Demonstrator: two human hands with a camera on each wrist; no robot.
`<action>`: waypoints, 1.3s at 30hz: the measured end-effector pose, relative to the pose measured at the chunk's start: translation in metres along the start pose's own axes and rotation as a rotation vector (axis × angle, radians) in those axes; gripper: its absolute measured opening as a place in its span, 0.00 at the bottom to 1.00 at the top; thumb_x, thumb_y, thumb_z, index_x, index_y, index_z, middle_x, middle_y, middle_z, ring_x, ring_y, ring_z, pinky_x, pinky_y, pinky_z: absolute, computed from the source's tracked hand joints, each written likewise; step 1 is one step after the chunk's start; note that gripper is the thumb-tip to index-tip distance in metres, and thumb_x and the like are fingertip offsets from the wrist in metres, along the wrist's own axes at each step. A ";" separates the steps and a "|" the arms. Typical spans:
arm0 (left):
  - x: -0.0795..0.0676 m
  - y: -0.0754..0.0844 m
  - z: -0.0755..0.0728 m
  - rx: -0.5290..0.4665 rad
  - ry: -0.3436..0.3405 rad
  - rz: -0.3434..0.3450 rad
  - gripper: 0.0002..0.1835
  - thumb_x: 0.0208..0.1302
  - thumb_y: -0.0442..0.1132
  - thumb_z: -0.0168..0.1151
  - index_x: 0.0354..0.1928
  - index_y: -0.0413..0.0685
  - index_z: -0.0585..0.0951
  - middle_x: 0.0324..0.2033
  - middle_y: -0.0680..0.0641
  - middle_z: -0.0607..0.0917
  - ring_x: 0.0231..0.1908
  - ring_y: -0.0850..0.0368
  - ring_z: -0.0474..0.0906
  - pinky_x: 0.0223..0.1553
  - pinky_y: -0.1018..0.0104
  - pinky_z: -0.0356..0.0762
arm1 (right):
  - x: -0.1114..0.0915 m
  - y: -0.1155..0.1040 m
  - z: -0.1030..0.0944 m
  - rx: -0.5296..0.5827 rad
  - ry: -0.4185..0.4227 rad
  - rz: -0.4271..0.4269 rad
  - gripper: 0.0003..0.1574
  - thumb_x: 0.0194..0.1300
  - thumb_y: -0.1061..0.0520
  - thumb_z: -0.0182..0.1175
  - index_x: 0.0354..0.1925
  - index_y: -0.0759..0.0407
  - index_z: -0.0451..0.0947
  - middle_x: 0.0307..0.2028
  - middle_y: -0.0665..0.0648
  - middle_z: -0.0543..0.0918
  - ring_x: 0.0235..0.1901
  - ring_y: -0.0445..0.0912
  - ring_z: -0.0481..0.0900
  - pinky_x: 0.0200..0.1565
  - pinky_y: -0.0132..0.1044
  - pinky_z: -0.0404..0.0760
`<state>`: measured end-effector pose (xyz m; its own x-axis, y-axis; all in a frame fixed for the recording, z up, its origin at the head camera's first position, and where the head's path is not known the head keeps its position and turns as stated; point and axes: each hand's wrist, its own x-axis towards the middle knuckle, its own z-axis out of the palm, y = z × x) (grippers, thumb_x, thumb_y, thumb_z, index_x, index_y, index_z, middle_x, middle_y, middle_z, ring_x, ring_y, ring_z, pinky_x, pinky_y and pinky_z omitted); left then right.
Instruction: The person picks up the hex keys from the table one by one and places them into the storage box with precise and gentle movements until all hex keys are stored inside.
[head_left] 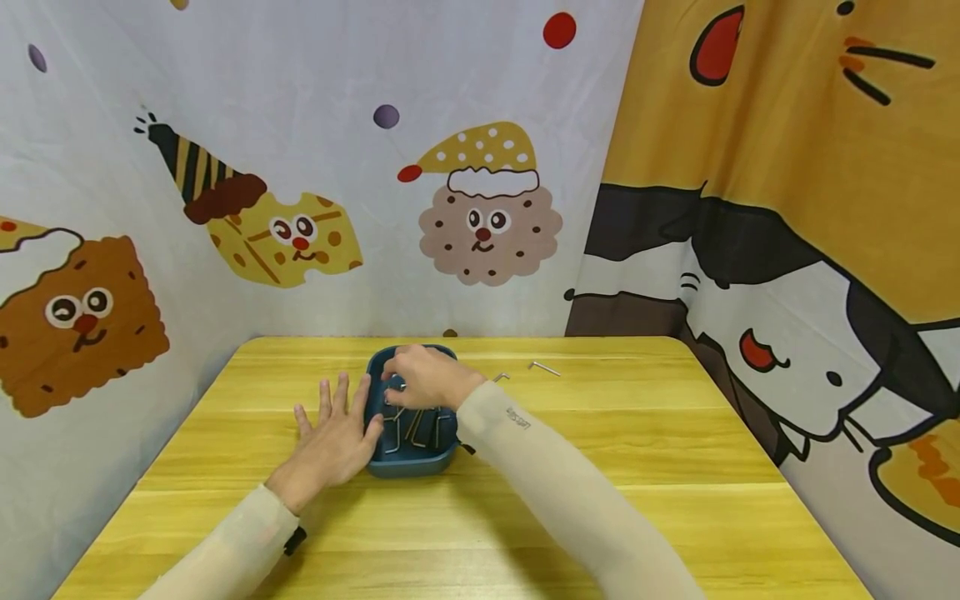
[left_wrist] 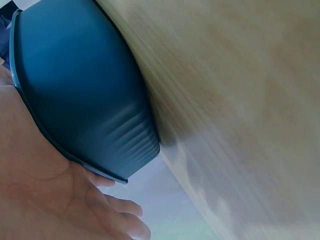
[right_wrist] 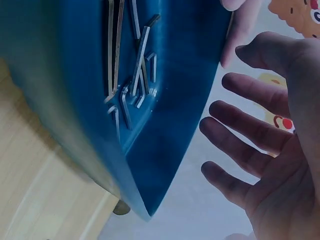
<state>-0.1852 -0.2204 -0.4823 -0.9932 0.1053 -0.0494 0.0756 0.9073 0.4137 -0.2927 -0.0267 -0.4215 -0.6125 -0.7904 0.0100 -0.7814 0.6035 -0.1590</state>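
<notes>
A blue plastic bin (head_left: 408, 470) stands on the table, with several L-shaped hex keys (right_wrist: 141, 60) of differing sizes lying loose on its floor. My left hand (head_left: 333, 442) is at the bin's left side, fingers spread and straight. In the left wrist view, that hand lies against the rim of the bin's outer wall (left_wrist: 75, 75). Over the far half of the bin hovers my right hand (head_left: 431, 377). The right wrist view shows its fingers (right_wrist: 250, 120) loosely bent and apart, above the hex keys, with nothing between them.
Two more hex keys lie on the wooden table (head_left: 562, 483) right of the bin: one farther off (head_left: 545, 368), and a nearer key (head_left: 501, 377) partly hidden by my right wrist. A cartoon-printed curtain (head_left: 315, 100) hangs behind the table and along its sides.
</notes>
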 end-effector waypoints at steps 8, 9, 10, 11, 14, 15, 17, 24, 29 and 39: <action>-0.001 -0.001 0.001 0.013 0.005 0.003 0.44 0.95 0.61 0.41 0.98 0.50 0.42 0.95 0.28 0.33 0.92 0.18 0.23 0.79 0.03 0.22 | -0.019 0.005 -0.005 -0.007 0.079 -0.003 0.23 0.88 0.46 0.67 0.70 0.54 0.91 0.67 0.56 0.92 0.56 0.47 0.94 0.60 0.40 0.93; -0.002 -0.001 0.001 0.013 0.006 0.003 0.44 0.95 0.61 0.41 0.98 0.50 0.42 0.95 0.28 0.34 0.92 0.18 0.23 0.79 0.03 0.22 | -0.022 0.006 -0.006 -0.002 0.089 -0.001 0.23 0.88 0.46 0.67 0.70 0.54 0.91 0.67 0.56 0.92 0.57 0.47 0.94 0.60 0.40 0.93; -0.002 -0.001 0.001 0.014 0.006 0.002 0.44 0.95 0.61 0.41 0.98 0.50 0.42 0.95 0.28 0.34 0.92 0.18 0.23 0.79 0.03 0.22 | -0.025 0.008 -0.006 0.009 0.099 -0.001 0.23 0.88 0.47 0.67 0.70 0.54 0.91 0.67 0.56 0.92 0.57 0.48 0.94 0.61 0.41 0.94; -0.002 -0.001 0.001 0.017 0.008 0.001 0.44 0.95 0.61 0.41 0.98 0.50 0.42 0.95 0.28 0.34 0.92 0.18 0.23 0.79 0.03 0.23 | -0.028 0.010 -0.007 0.015 0.109 0.000 0.23 0.88 0.47 0.68 0.70 0.55 0.91 0.67 0.56 0.92 0.57 0.49 0.94 0.61 0.42 0.94; -0.002 -0.001 -0.001 0.020 0.011 -0.005 0.45 0.94 0.61 0.42 0.98 0.50 0.42 0.95 0.28 0.35 0.92 0.18 0.23 0.80 0.03 0.23 | -0.036 0.017 -0.006 0.035 0.144 0.001 0.22 0.87 0.47 0.68 0.69 0.56 0.91 0.66 0.57 0.92 0.58 0.50 0.94 0.63 0.44 0.94; -0.002 0.000 -0.001 0.021 0.012 -0.006 0.45 0.94 0.61 0.42 0.98 0.50 0.42 0.95 0.28 0.35 0.92 0.18 0.24 0.80 0.04 0.23 | -0.039 0.019 -0.006 0.044 0.154 0.001 0.22 0.87 0.48 0.69 0.68 0.56 0.92 0.66 0.57 0.92 0.59 0.51 0.94 0.63 0.45 0.94; -0.002 0.001 -0.001 0.025 0.013 -0.009 0.45 0.94 0.61 0.42 0.98 0.51 0.43 0.95 0.28 0.36 0.92 0.18 0.24 0.81 0.04 0.23 | -0.045 0.024 -0.006 0.056 0.170 0.003 0.22 0.87 0.48 0.69 0.68 0.57 0.92 0.66 0.57 0.93 0.61 0.52 0.94 0.65 0.47 0.94; 0.000 0.000 -0.001 0.020 0.019 -0.003 0.45 0.94 0.61 0.42 0.98 0.50 0.42 0.95 0.28 0.35 0.92 0.18 0.24 0.80 0.04 0.21 | -0.070 0.044 -0.004 0.101 0.196 0.021 0.21 0.85 0.49 0.71 0.67 0.56 0.92 0.66 0.59 0.92 0.64 0.56 0.93 0.70 0.51 0.92; 0.000 0.001 0.000 0.024 0.023 -0.002 0.45 0.94 0.61 0.42 0.98 0.50 0.42 0.95 0.29 0.35 0.92 0.19 0.24 0.81 0.05 0.21 | -0.085 0.061 0.000 0.098 0.219 0.051 0.21 0.84 0.50 0.71 0.67 0.56 0.92 0.67 0.58 0.92 0.66 0.55 0.92 0.72 0.53 0.90; -0.002 0.003 -0.002 0.017 0.013 -0.007 0.45 0.94 0.62 0.42 0.98 0.51 0.42 0.95 0.29 0.35 0.92 0.19 0.23 0.81 0.05 0.21 | -0.111 0.093 0.012 0.100 0.224 0.126 0.22 0.84 0.51 0.72 0.69 0.55 0.91 0.69 0.58 0.91 0.70 0.56 0.89 0.74 0.55 0.89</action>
<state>-0.1833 -0.2192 -0.4789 -0.9947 0.0940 -0.0406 0.0702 0.9147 0.3980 -0.2963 0.1155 -0.4490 -0.7243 -0.6599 0.2000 -0.6882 0.6735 -0.2698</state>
